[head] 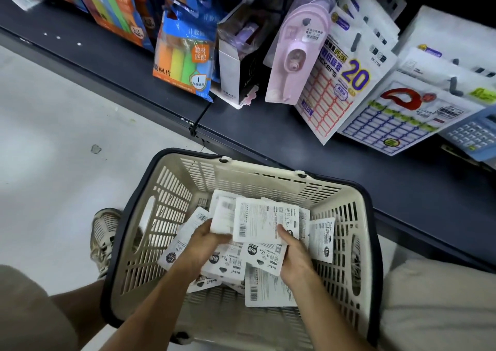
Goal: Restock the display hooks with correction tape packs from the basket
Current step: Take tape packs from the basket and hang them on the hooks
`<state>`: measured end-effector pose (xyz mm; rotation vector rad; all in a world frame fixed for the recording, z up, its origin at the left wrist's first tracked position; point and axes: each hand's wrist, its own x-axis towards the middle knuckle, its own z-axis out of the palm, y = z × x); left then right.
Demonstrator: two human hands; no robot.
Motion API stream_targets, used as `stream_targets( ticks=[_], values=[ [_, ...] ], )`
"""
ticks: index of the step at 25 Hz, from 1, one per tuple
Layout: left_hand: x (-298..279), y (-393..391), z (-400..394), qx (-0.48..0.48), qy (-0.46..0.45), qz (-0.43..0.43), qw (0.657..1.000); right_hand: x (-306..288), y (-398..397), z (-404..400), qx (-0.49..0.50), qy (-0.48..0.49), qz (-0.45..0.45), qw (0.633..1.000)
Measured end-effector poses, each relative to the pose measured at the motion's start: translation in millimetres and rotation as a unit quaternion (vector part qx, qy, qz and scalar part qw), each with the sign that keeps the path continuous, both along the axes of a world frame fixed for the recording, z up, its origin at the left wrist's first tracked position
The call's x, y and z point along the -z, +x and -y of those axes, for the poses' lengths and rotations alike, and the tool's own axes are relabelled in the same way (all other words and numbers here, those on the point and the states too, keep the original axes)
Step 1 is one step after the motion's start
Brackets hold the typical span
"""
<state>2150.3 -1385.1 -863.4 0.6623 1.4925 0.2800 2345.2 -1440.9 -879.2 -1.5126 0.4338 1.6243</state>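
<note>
Both your hands were down inside the cream basket [171, 187], close together over the heap of correction tape packs [264, 295]. Your left hand [204, 239] gripped the near edge of a white pack [221, 216], thumb on top and fingers curled under it. Your right hand [294, 254] pinched the lower right corner of a second pack [261, 223], its printed back and barcode facing up, with your thumb lying across the card. The two held packs overlapped, the right-hand one lying partly over the left-hand one, just beyond your knuckles.

Under and around your hands the loose packs lay flat and crisscrossed on the basket floor, some face up with dark labels showing, some back up. One leaned against the basket wall to the right of your right hand. How many packs each hand held, I could not tell.

Beyond your hands, past the far rim of the basket, ran the dark shelf ledge [308, 141]. Above it, forward of your right hand, hung a pink correction tape pack [295, 55] on a display hook, with sticker label sheets [346, 82] crowding its right side. Forward of your left hand hung bright packs with orange, yellow and green blocks [182, 63], and a small open box [236, 63] stood between them and the pink pack.

To the left of your left forearm, your shoe [104, 238] rested on the pale floor [53, 136] beside the basket's dark handle [118, 243].
</note>
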Motion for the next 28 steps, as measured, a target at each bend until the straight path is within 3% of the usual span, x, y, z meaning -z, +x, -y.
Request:
stream_targets(
  ticks=[3, 6, 11, 16, 20, 25, 28],
  values=[
    [3.5, -8.4, -8.1, -0.096, 0.013, -0.029, 0.995, 3.2, 8.3, 5.5, 0.043, -0.016, 0.045, 0.998],
    [5.0, -16.7, -17.2, -0.076, -0.009, -0.022, 0.997, 7.3, 22.4, 14.5, 0.025, 0.007, 0.145, 0.989],
    [11.5, -5.2, -19.0, 0.095, -0.015, -0.008, 0.995, -3.3, 24.8, 12.8, 0.125, -0.02, 0.033, 0.991],
    [14.5, 4.3, -15.6, 0.071, -0.011, -0.005, 0.997, -13.1, -6.0, 1.8, 0.094, -0.09, 0.037, 0.991],
    [13.8, 4.0, -16.5, 0.046, -0.02, -0.005, 0.999, -13.1, -6.6, 4.9, 0.118, -0.11, 0.091, 0.983],
    [15.7, 2.1, -14.8, -0.015, -0.035, 0.01, 0.999, -7.4, -7.3, 2.6, 0.089, -0.072, 0.176, 0.978],
    [15.6, 2.2, -14.9, -0.031, -0.039, 0.012, 0.999, -9.2, -2.3, -9.3, 0.096, -0.072, 0.176, 0.977]
  ],
)
